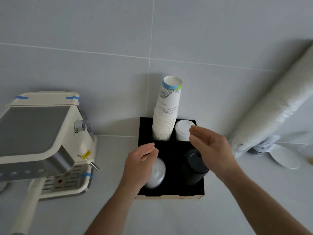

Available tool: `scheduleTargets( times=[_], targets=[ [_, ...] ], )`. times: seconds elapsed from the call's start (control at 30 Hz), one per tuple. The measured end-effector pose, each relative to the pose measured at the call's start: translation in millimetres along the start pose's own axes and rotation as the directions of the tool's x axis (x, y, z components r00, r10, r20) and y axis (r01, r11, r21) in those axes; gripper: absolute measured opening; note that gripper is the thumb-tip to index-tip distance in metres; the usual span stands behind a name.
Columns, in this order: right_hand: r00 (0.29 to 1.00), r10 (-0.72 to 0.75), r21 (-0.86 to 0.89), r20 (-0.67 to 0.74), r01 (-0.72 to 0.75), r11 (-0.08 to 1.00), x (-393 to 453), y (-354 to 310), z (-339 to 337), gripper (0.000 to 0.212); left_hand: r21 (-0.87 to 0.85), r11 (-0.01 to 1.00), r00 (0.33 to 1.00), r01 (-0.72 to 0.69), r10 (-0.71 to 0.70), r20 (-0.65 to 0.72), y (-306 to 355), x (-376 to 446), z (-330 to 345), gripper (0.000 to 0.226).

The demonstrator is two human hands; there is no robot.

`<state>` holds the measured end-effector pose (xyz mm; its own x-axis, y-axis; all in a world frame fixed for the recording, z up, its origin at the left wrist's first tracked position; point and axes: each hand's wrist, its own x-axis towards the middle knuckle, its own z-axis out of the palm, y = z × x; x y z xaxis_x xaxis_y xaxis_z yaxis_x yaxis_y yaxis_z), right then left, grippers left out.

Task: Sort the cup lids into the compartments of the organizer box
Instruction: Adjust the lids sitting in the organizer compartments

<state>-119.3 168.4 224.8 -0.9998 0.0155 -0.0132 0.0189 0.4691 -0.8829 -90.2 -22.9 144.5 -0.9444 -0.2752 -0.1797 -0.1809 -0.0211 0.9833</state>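
A black organizer box [171, 193] with four compartments stands on the counter against the wall. Its back left compartment holds a tall stack of paper cups [166, 112]. White lids [182, 131] are stacked in the back right one, clear lids [156, 173] in the front left, black lids [194, 167] in the front right. My left hand [139, 162] hovers over the clear lids with curled fingers and holds nothing visible. My right hand [210, 143] is open, fingers apart, just right of the white lids and above the black ones.
A cream and steel coffee machine [39, 138] with a drip tray stands to the left. At the right, a long plastic sleeve of lids [274, 109] leans against the tiled wall, with loose white lids [286, 158] and crumpled plastic at its foot.
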Motion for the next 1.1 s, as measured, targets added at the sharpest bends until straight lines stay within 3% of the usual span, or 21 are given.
scheduleTargets(
  times=[0.13, 0.3, 0.4, 0.57, 0.7, 0.87, 1.1],
  targets=[
    [0.998, 0.055, 0.003, -0.031, -0.055, 0.998, 30.3, 7.4, -14.5, 0.03, 0.108, 0.993, 0.997, -0.052, 0.045, 0.066, 12.0, 17.8, 19.1, 0.031],
    [0.992, 0.125, -0.144, -0.01, -0.126, 0.982, 70.5, 36.7, -21.7, 0.034, 0.313, 0.936, 0.976, -0.159, 0.101, 0.193, 14.0, 46.6, 47.7, 0.038],
    [0.987, 0.16, -0.251, 0.016, -0.151, 0.956, 95.9, 57.2, -21.2, 0.042, 0.445, 0.862, 0.951, -0.243, 0.121, 0.284, 12.5, 66.5, 65.9, 0.046],
    [0.975, 0.192, -0.448, 0.116, -0.121, 0.886, 128.7, 81.0, -14.3, 0.076, 0.633, 0.664, 0.9, -0.4, 0.151, 0.41, 11.8, 85.4, 96.4, 0.046],
    [0.962, 0.171, -0.503, 0.214, -0.041, 0.864, 148.1, 87.4, -8.4, 0.089, 0.678, 0.606, 0.888, -0.416, 0.111, 0.446, 8.9, 97.5, 112.1, 0.053],
    [0.948, 0.182, -0.521, 0.262, -0.02, 0.853, 163.9, 89.8, -7.0, 0.088, 0.711, 0.569, 0.892, -0.413, 0.096, 0.442, 4.5, 103.7, 118.1, 0.051],
    [0.976, 0.115, -0.561, 0.184, 0.008, 0.828, 160.7, 95.8, -1.1, 0.08, 0.788, 0.431, 0.894, -0.438, 0.124, 0.43, -1.3, 108.1, 125.9, 0.057]
  ],
)
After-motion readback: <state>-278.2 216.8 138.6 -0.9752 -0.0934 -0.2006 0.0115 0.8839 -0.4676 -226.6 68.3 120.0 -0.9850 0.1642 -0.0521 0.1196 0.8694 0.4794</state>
